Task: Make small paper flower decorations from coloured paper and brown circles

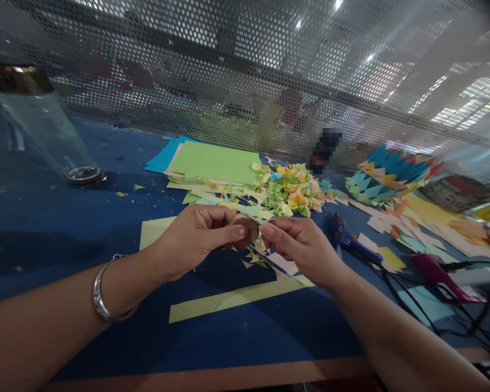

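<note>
My left hand (191,239) is closed, its thumb and fingers pinching a small round brown disc (251,231). Close against the disc's right edge, my right hand (300,245) is closed in a pinch too; a thin pale edge shows at its fingertips, too small to name. Both hands are above the blue table. Below them lie a thin blue stick (271,262), perhaps a pen, and a long pale yellow paper strip (224,301). Another pale yellow paper (153,231) is partly hidden behind my left hand.
Behind my hands are a stack of green paper (214,161) and a heap of paper scraps (292,188). A clear bottle (53,130) stands left. On the right are a blue glue gun (353,239), a layered paper ring (392,174), a magenta power strip (443,275) and black cables.
</note>
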A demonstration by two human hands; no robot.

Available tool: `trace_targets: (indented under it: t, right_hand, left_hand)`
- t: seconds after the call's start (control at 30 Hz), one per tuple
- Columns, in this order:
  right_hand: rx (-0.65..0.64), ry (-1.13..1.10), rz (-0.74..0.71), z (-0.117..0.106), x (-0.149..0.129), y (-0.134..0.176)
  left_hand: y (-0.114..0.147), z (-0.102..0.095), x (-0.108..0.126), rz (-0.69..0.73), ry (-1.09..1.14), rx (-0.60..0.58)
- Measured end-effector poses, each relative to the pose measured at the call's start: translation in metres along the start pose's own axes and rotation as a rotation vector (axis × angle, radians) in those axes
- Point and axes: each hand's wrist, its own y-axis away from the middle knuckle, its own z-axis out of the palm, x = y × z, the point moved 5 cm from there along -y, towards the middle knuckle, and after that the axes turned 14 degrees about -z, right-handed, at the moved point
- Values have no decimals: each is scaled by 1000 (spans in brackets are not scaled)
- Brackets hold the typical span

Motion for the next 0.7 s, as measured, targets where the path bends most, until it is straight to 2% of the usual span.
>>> trace_targets:
  t: [0.3, 0.57, 0.7]
  right_hand:
    - [-26, 83, -13, -2, 0, 1]
    - [-48, 153, -22, -3, -4, 1]
    - [-28, 118, 1, -4, -1, 1]
  left_hand:
    - [1, 1, 3, -35, 14, -29]
    - [2, -1, 6, -6, -20, -41]
    - [2, -3, 6, -7, -43, -15]
